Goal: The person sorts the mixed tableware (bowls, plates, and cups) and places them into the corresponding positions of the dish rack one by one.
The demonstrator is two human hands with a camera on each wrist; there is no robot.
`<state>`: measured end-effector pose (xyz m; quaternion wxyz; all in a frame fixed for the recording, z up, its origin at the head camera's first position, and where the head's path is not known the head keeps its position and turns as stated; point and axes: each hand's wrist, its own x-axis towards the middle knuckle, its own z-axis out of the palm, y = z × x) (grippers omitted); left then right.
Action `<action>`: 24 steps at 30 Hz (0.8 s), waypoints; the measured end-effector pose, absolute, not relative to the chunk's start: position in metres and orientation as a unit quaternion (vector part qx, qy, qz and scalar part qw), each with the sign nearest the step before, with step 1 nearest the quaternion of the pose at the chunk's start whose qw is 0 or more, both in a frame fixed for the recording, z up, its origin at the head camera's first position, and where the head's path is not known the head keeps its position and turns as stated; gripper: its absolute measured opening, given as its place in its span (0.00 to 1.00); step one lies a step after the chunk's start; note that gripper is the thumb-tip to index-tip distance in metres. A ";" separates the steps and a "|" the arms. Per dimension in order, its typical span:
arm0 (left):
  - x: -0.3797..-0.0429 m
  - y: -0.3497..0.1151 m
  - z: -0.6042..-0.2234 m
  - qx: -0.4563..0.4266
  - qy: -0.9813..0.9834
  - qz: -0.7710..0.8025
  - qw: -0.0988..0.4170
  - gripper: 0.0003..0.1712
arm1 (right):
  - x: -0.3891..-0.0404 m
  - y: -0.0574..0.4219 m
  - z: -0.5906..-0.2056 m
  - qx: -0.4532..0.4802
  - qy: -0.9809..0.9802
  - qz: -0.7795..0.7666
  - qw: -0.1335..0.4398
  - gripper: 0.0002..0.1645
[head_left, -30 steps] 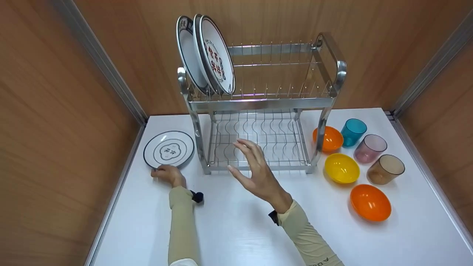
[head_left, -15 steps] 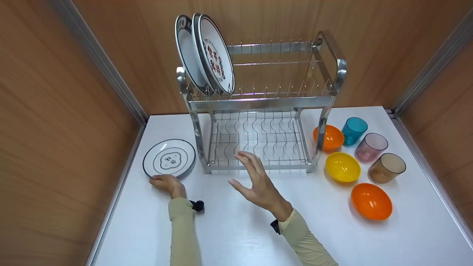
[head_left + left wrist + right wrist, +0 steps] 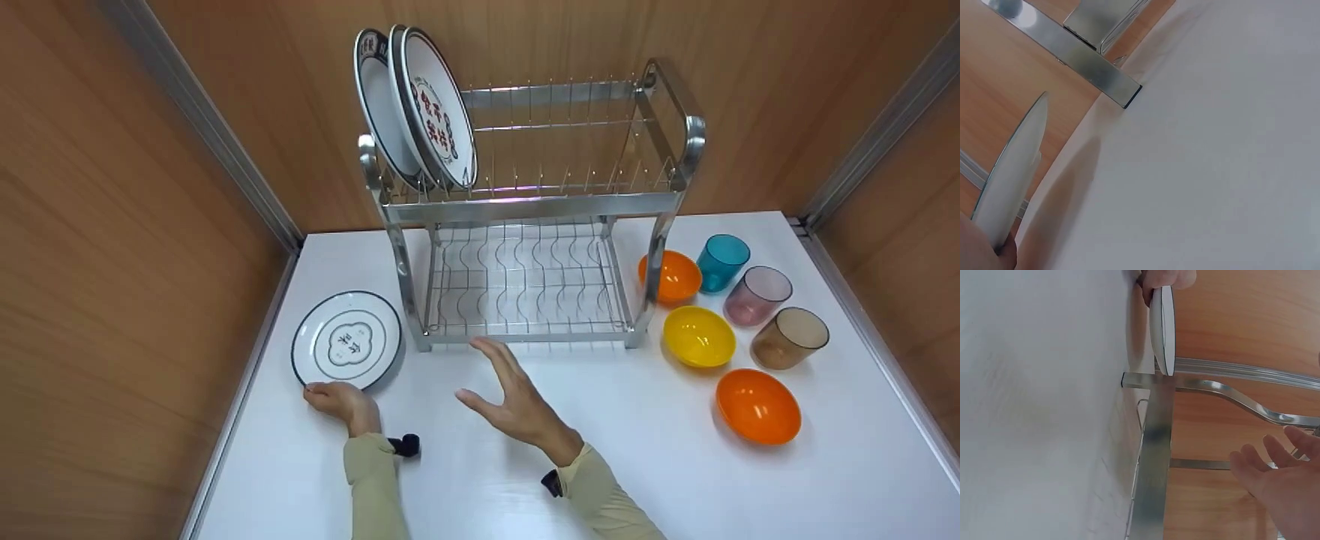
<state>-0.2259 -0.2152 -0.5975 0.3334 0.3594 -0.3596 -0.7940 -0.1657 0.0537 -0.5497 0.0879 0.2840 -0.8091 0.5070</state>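
My left hand [image 3: 343, 406] pinches the near rim of a white plate [image 3: 346, 341] with a dark edge and a printed centre. The left wrist view shows this plate [image 3: 1013, 169] raised over the table, its shadow below it. My right hand [image 3: 521, 405] is in the air in front of the dish rack [image 3: 529, 208], fingers spread and holding nothing. In the right wrist view the right hand [image 3: 1283, 475] has its fingers extended, and the plate [image 3: 1163, 332] hangs beyond the rack's foot. Several larger plates [image 3: 439, 112] stand upright at the left end of the rack's upper tier.
To the right of the rack are two orange bowls [image 3: 757, 406], a yellow bowl [image 3: 699, 337], and teal [image 3: 722, 262], pink [image 3: 757, 295] and brown [image 3: 789, 338] cups. Wooden panels [image 3: 112, 270] enclose the white table [image 3: 480, 480] at the back and sides.
The left hand has drawn the plate toward the body and lifted it. My right hand has moved back a little from the rack, still spread.
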 end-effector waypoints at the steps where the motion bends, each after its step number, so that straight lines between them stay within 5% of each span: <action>1: -0.223 -0.215 -0.598 0.362 -0.358 -0.794 0.333 0.27 | -0.165 0.053 -0.551 0.280 -0.808 0.513 0.078 0.43; 13: -0.196 -0.205 -0.602 0.381 -0.371 -0.792 0.299 0.30 | -0.158 0.039 -0.545 0.234 -0.754 0.614 -0.009 0.36; 24: -0.176 -0.192 -0.612 0.368 -0.338 -0.803 0.326 0.29 | -0.158 0.025 -0.539 0.220 -0.731 0.644 -0.048 0.36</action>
